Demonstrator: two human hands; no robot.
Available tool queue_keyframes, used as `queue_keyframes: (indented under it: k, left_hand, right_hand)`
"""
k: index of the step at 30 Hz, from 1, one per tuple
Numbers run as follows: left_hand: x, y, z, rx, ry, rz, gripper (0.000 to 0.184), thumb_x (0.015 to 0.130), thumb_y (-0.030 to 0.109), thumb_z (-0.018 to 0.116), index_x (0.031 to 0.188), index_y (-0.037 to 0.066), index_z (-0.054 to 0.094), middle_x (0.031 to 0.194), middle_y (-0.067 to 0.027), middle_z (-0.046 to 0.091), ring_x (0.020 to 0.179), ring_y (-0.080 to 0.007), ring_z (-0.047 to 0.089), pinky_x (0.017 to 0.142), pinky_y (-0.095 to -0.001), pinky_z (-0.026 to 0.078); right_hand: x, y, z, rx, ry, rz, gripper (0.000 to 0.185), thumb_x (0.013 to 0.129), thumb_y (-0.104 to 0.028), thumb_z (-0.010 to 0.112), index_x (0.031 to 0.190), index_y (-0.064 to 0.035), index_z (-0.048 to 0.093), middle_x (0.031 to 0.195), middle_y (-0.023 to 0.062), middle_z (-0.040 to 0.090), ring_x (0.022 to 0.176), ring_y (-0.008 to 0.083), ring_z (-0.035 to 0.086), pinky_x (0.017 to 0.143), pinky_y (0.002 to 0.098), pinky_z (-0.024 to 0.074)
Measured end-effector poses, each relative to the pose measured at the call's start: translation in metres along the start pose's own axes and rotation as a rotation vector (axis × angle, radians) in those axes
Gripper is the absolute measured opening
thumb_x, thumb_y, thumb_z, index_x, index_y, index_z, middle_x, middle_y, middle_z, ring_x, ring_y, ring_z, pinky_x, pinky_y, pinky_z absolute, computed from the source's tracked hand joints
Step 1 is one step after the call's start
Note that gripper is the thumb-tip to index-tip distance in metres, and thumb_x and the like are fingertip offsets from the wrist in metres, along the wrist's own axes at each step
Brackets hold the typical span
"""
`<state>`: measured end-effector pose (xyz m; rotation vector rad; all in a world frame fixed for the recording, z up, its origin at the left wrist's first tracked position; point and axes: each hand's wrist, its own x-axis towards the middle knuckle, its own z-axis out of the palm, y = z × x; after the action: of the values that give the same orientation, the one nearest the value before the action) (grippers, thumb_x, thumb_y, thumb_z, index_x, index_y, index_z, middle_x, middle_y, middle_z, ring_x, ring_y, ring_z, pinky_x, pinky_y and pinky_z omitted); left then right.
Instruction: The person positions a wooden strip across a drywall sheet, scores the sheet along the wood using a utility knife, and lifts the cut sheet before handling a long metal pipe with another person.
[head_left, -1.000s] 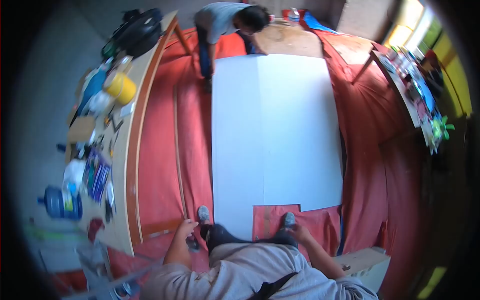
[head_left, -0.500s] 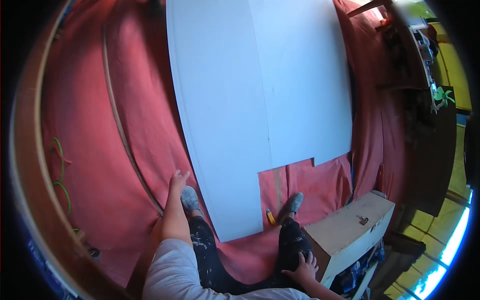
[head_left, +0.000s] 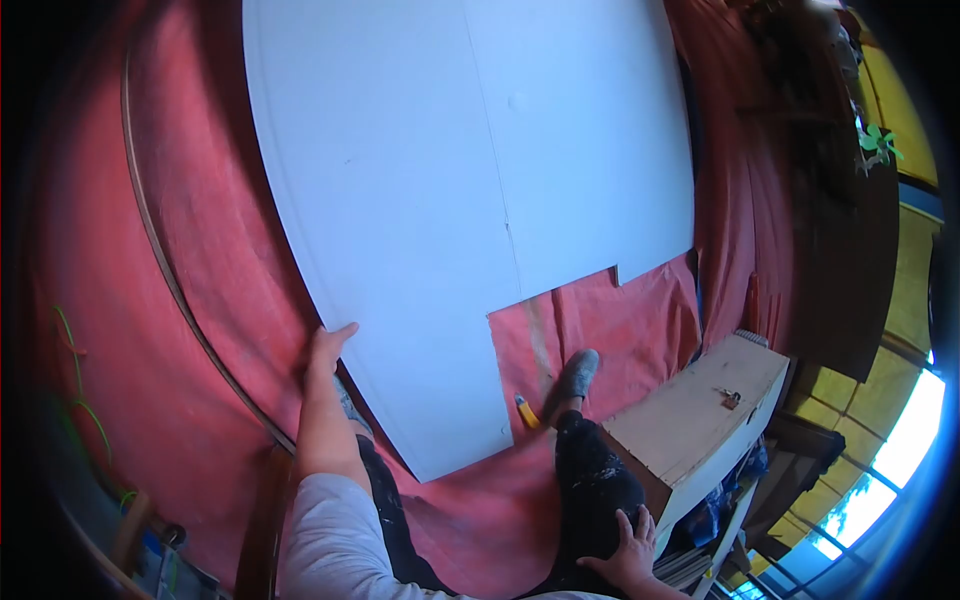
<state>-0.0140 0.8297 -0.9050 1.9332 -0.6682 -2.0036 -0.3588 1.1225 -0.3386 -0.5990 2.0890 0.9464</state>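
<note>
A large white panel [head_left: 420, 200] with a cut-out at its near right corner lies over red sheeting [head_left: 600, 330]. At the panel's left edge, my left hand [head_left: 332, 345] grips the board, thumb on top and fingers hidden beneath the edge. My right hand [head_left: 625, 550] rests on my right knee with its fingers spread, holding nothing. Beside my right shoe [head_left: 577, 378] lies a yellow-handled tool [head_left: 527, 412] on the red sheeting, near the panel's cut-out.
A pale wooden box [head_left: 700, 410] with a metal latch stands right of my right leg. A long thin strip [head_left: 165, 260] lies on the sheeting at left, with a green cord [head_left: 92, 420] farther left. A dark board [head_left: 850, 270] is at right.
The view has tilted down, and the other person is out of sight. My left hand has moved from beside the panel onto its edge. My right hand has come to my knee.
</note>
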Motion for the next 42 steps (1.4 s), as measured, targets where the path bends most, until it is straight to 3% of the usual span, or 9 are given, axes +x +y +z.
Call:
queue_keyframes:
  k: [6, 17, 21, 26, 31, 34, 37, 40, 42]
  left_hand:
    - [-0.041, 0.012, -0.01, -0.147, 0.016, -0.05, 0.055, 0.081, 0.022, 0.088, 0.12, -0.008, 0.063, 0.116, -0.0137, 0.07, 0.105, -0.0251, 0.065, 0.097, -0.0393, 0.05]
    - [-0.201, 0.093, 0.022, 0.114, 0.121, 0.044, 0.049, 0.082, 0.022, 0.088, 0.111, -0.009, 0.066, 0.11, -0.0157, 0.072, 0.096, -0.0222, 0.067, 0.088, -0.0378, 0.054]
    - [-0.26, 0.108, 0.037, -0.078, 0.042, 0.15, 0.044, 0.084, 0.015, 0.085, 0.115, -0.008, 0.066, 0.112, -0.0155, 0.072, 0.098, -0.0229, 0.067, 0.089, -0.0386, 0.054]
    - [-0.328, 0.117, 0.066, -0.051, 0.15, 0.054, 0.041, 0.084, 0.02, 0.085, 0.112, -0.005, 0.069, 0.102, -0.0134, 0.073, 0.086, -0.0222, 0.069, 0.078, -0.0397, 0.056]
    - [-0.367, 0.108, 0.067, 0.183, 0.074, -0.033, 0.048, 0.082, 0.039, 0.084, 0.096, -0.005, 0.07, 0.075, -0.0117, 0.067, 0.054, -0.0198, 0.057, 0.046, -0.0375, 0.045]
    - [-0.368, 0.118, 0.064, 0.447, -0.036, -0.131, 0.051, 0.082, 0.045, 0.083, 0.089, -0.004, 0.069, 0.07, -0.0108, 0.063, 0.048, -0.0187, 0.052, 0.04, -0.0375, 0.038]
    - [-0.399, 0.129, 0.081, 0.237, -0.131, 0.053, 0.052, 0.085, 0.046, 0.081, 0.082, -0.004, 0.068, 0.062, -0.0082, 0.057, 0.044, -0.0173, 0.048, 0.038, -0.0388, 0.034]
    - [-0.433, 0.157, 0.083, 0.299, -0.2, 0.05, 0.053, 0.087, 0.045, 0.079, 0.086, -0.007, 0.069, 0.068, -0.0095, 0.062, 0.053, -0.0185, 0.056, 0.046, -0.0392, 0.042]
    - [-0.441, 0.168, 0.085, 0.364, -0.25, -0.035, 0.048, 0.088, 0.038, 0.08, 0.102, -0.007, 0.07, 0.079, -0.0068, 0.067, 0.054, -0.0154, 0.052, 0.046, -0.0351, 0.038]
  right_hand:
    - [-0.002, 0.029, 0.022, 0.053, 0.031, -0.007, 0.123, 0.056, -0.065, 0.091, 0.155, -0.0143, 0.039, 0.164, 0.0261, 0.018, 0.153, 0.0461, 0.016, 0.123, 0.0572, 0.0215]
    - [-0.004, 0.047, 0.007, 0.148, -0.053, -0.021, 0.126, 0.056, -0.063, 0.092, 0.159, -0.0189, 0.035, 0.168, 0.0211, 0.016, 0.154, 0.044, 0.016, 0.121, 0.0608, 0.0233]
    - [0.001, 0.072, -0.012, 0.211, -0.042, -0.076, 0.124, 0.057, -0.063, 0.092, 0.159, -0.0214, 0.035, 0.168, 0.0197, 0.016, 0.154, 0.044, 0.019, 0.118, 0.0624, 0.0272]
    - [0.039, 0.12, -0.042, 0.23, -0.11, -0.236, 0.12, 0.061, -0.066, 0.089, 0.16, -0.0238, 0.034, 0.169, 0.0178, 0.015, 0.154, 0.0424, 0.022, 0.117, 0.062, 0.0314]
    - [0.03, 0.115, -0.041, 0.269, -0.12, -0.32, 0.114, 0.068, -0.071, 0.082, 0.159, -0.0206, 0.036, 0.168, 0.018, 0.022, 0.154, 0.0386, 0.024, 0.118, 0.0613, 0.0319]
    - [-0.001, 0.116, -0.029, 0.421, -0.133, -0.365, 0.108, 0.071, -0.07, 0.079, 0.157, -0.0187, 0.04, 0.163, 0.0166, 0.035, 0.154, 0.0374, 0.025, 0.118, 0.0675, 0.0258]
    - [-0.077, 0.091, -0.066, 0.137, -0.059, -0.298, 0.102, 0.074, -0.073, 0.075, 0.154, -0.0177, 0.044, 0.159, 0.0131, 0.042, 0.153, 0.0347, 0.028, 0.118, 0.0725, 0.0196]
    - [-0.113, 0.064, -0.081, 0.21, 0.137, -0.294, 0.09, 0.079, -0.069, 0.073, 0.148, -0.0155, 0.051, 0.155, 0.0106, 0.048, 0.151, 0.0346, 0.032, 0.115, 0.0787, 0.0101]
    - [-0.13, 0.054, -0.084, 0.248, 0.226, -0.311, 0.089, 0.079, -0.067, 0.074, 0.146, -0.0126, 0.053, 0.152, 0.0117, 0.051, 0.15, 0.0359, 0.033, 0.114, 0.08, 0.0058]
